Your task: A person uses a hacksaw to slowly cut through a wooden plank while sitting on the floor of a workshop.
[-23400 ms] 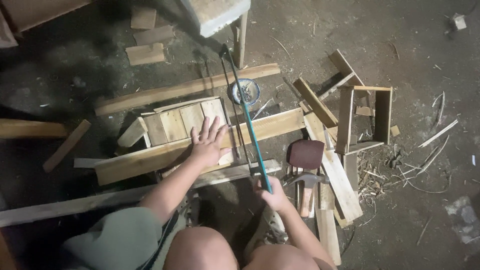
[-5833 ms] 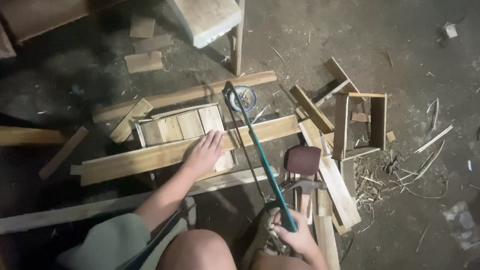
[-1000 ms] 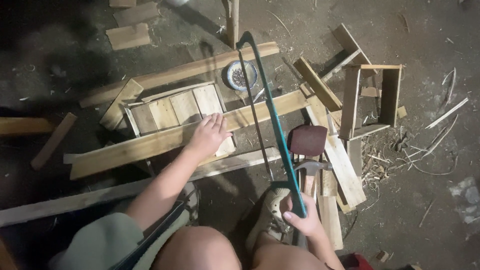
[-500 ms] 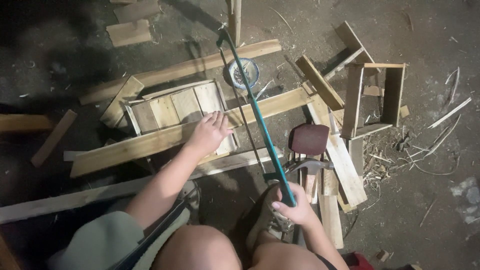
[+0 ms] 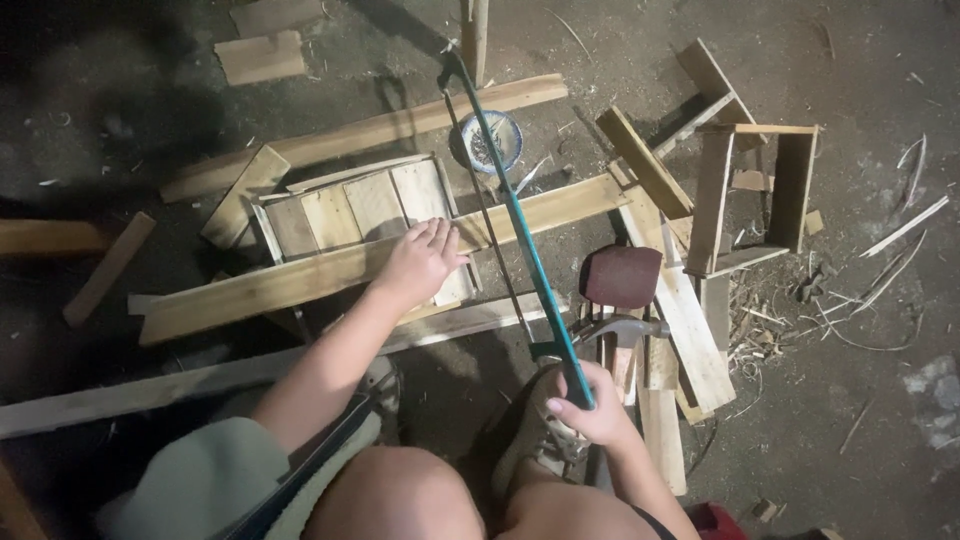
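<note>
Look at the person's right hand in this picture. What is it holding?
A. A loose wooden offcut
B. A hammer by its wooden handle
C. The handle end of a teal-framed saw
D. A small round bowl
C: the right hand is closed round the handle end of the teal-framed saw, whose frame slants up across the long plank, while the hammer lies untouched beside it.

Bare dirt floor point(image 5: 880, 60), pretty messy. Long wooden planks point(image 5: 360, 135) lie across it, plus short offcuts point(image 5: 262, 58), an open wooden box frame point(image 5: 755, 195), a small round tin point(image 5: 487, 142) and shavings point(image 5: 770, 325) scattered on the right.
</note>
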